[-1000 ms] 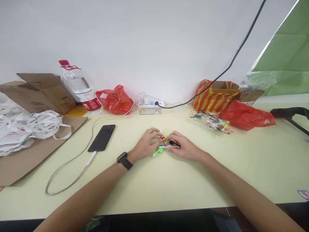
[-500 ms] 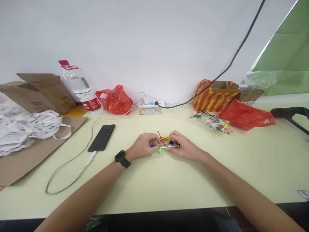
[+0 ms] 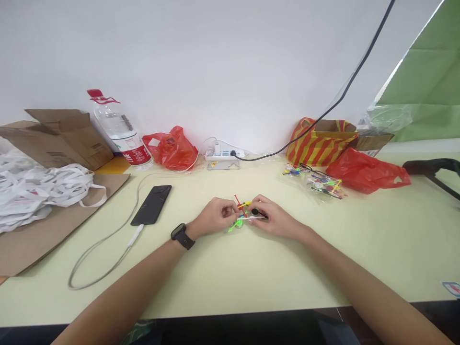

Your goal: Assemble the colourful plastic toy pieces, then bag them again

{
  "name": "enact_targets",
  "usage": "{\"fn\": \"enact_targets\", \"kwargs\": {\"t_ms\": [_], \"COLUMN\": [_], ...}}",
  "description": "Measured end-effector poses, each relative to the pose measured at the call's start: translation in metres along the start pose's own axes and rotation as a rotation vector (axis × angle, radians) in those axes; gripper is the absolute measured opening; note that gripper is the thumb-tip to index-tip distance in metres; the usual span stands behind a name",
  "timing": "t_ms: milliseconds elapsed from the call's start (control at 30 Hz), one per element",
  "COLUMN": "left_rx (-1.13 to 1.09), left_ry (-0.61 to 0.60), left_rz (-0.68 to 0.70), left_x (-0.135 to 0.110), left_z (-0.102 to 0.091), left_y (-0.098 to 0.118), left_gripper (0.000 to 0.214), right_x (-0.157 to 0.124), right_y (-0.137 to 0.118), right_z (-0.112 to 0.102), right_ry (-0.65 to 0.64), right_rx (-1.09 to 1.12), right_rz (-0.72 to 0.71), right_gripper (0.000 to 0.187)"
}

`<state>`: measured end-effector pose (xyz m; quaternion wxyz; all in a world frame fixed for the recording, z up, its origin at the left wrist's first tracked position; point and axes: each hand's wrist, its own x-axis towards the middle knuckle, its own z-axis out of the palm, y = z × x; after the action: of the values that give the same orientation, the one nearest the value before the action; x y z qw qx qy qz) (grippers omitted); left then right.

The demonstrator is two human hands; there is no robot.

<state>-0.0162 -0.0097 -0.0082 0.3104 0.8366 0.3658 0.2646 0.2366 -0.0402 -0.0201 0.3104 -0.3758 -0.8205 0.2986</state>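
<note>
The small coloured stick toy [image 3: 243, 213] sat low over the middle of the pale table [image 3: 251, 278], caught between both hands. The left hand [image 3: 214, 216] had its fingers curled narrowly, pinching the toy's left side, and the right hand [image 3: 275, 219] was closed around its right end by the black piece, fingertips almost meeting across it.

Head-worn view, forward-down over table [image 3: 251, 282]

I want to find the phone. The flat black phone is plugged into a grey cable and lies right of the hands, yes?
No. The head view shows the flat black phone left of the left hand, not right. It is plugged into the grey cable.
</note>
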Motion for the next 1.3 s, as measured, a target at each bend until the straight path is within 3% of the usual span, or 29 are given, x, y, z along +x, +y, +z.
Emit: {"fn": "enact_targets", "kwargs": {"t_ms": [133,400,733,1300], "left_rx": [0.015,0.110,0.050,-0.056], "left_ry": [-0.038,-0.113,-0.134,-0.209], "left_rz": [-0.027,0.010,-0.010,0.151], "left_x": [-0.002,-0.004,-0.004,0.000], "left_z": [-0.002,-0.007,-0.007,-0.009], "left_y": [0.001,0.009,0.005,0.008], "left_gripper": [0.018,0.022,0.015,0.025], "right_x": [0.000,0.000,0.001,0.002], "right_y": [-0.002,-0.003,0.001,0.002], "right_z": [-0.001,-0.002,-0.008,-0.017], "right_ry": [-0.021,-0.013,-0.018,-0.089], "right_rx": [0.012,0.062,0.066,0.096], "right_rz": [0.000,0.006,0.007,-0.020], "right_gripper": [0.024,0.009,0.006,0.015]}}
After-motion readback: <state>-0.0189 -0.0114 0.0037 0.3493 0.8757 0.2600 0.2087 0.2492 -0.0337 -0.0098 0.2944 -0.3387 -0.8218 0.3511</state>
